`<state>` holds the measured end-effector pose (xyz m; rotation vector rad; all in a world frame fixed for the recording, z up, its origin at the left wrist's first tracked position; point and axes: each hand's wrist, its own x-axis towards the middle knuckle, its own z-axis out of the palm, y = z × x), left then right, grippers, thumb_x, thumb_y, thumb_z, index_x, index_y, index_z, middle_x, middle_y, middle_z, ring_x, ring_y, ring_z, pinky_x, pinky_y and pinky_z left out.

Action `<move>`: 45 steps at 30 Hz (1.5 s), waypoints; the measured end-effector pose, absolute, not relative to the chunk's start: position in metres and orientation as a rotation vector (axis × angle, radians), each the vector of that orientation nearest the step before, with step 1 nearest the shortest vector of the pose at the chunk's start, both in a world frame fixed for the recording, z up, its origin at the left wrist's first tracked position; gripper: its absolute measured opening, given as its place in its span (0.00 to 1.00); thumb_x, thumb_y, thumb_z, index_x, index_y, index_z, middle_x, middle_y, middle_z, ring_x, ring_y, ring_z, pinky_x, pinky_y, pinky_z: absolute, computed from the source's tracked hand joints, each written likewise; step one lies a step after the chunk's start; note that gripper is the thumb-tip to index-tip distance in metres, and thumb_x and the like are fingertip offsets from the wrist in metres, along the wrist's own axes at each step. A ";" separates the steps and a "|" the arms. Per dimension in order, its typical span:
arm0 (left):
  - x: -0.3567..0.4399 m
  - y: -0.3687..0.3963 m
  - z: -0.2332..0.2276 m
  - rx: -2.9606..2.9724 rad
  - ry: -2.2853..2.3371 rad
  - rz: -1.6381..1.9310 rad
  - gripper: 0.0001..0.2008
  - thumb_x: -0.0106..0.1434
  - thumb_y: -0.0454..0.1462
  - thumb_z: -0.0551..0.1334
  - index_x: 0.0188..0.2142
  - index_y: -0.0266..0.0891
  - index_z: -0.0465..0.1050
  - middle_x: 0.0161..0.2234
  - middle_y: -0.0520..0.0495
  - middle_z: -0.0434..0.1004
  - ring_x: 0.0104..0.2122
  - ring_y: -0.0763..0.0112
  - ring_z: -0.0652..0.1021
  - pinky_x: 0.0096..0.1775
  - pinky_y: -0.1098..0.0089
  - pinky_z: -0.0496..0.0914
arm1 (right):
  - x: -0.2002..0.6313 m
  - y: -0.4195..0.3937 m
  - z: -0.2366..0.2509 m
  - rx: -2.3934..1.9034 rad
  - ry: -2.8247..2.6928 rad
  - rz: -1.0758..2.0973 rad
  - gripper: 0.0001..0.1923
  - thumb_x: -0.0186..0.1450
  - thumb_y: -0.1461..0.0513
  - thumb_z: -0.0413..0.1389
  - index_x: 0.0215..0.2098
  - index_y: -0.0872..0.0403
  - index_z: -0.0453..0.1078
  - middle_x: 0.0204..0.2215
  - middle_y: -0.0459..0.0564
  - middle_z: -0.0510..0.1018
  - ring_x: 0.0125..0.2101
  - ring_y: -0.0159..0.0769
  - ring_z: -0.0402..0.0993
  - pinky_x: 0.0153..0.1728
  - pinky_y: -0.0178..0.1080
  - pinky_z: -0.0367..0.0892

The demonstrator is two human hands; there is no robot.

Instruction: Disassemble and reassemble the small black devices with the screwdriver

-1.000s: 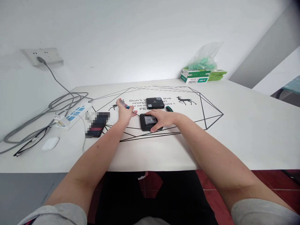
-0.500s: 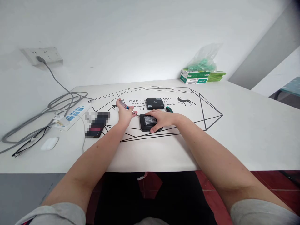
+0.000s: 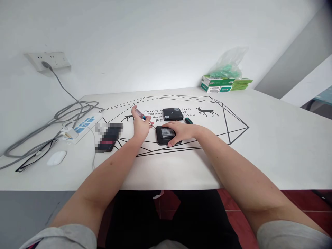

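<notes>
My left hand [image 3: 141, 125] is closed around the clear handle of a screwdriver [image 3: 139, 113], its thin shaft slanting down to the right. The tip reaches the upper left edge of a black box-shaped device [image 3: 161, 137] with a white label on its upward face; whether it touches cannot be made out. My right hand [image 3: 183, 132] grips that device from the right, thumb on the near side and fingers over the far side, covering its right part. Just behind lies a second flat black box [image 3: 173, 114]. A green and black handle [image 3: 188, 120] lies beyond my right hand, partly hidden by it.
On the left are a pixelated phone [image 3: 109, 137], a power strip [image 3: 84, 128] with grey cable [image 3: 61, 119], glasses [image 3: 36, 156] and a white case [image 3: 56, 158]. Green-and-white boxes [image 3: 218, 82] with a plastic bag [image 3: 229, 65] stand at the back right by the wall.
The whole view has shifted slightly, so everything appears a little further right. Both hands keep their holds on the screwdriver and the device; the screwdriver handle tilts slightly differently.
</notes>
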<state>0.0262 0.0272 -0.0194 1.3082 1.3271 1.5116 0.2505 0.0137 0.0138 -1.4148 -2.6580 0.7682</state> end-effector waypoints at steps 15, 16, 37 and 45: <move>0.032 0.024 -0.019 1.272 1.288 1.482 0.43 0.72 0.28 0.64 0.76 0.59 0.46 0.49 0.47 0.80 0.31 0.72 0.84 0.35 0.70 0.82 | 0.250 0.013 0.014 -1.414 -2.648 0.790 0.60 0.51 0.41 0.74 0.76 0.48 0.61 0.70 0.61 0.69 0.71 0.65 0.64 0.71 0.60 0.63; 0.033 0.023 -0.019 1.316 1.270 1.472 0.42 0.72 0.29 0.65 0.76 0.59 0.47 0.49 0.48 0.80 0.32 0.72 0.85 0.36 0.70 0.82 | 0.250 0.013 0.014 -1.410 -2.647 0.794 0.60 0.51 0.41 0.74 0.76 0.48 0.61 0.70 0.61 0.69 0.71 0.65 0.65 0.71 0.60 0.64; 0.013 0.048 -0.023 0.814 1.321 1.220 0.45 0.64 0.21 0.67 0.69 0.52 0.45 0.47 0.48 0.77 0.32 0.69 0.87 0.45 0.57 0.86 | 0.250 0.013 0.015 -1.336 -2.682 0.717 0.59 0.52 0.44 0.75 0.76 0.49 0.63 0.72 0.60 0.71 0.71 0.63 0.66 0.73 0.60 0.63; 0.013 0.048 -0.020 0.842 1.355 1.144 0.44 0.65 0.19 0.64 0.69 0.49 0.44 0.44 0.48 0.77 0.33 0.67 0.88 0.44 0.57 0.87 | 0.254 0.017 0.011 -1.253 -2.678 0.773 0.58 0.52 0.46 0.75 0.76 0.48 0.62 0.73 0.57 0.70 0.73 0.61 0.65 0.74 0.59 0.61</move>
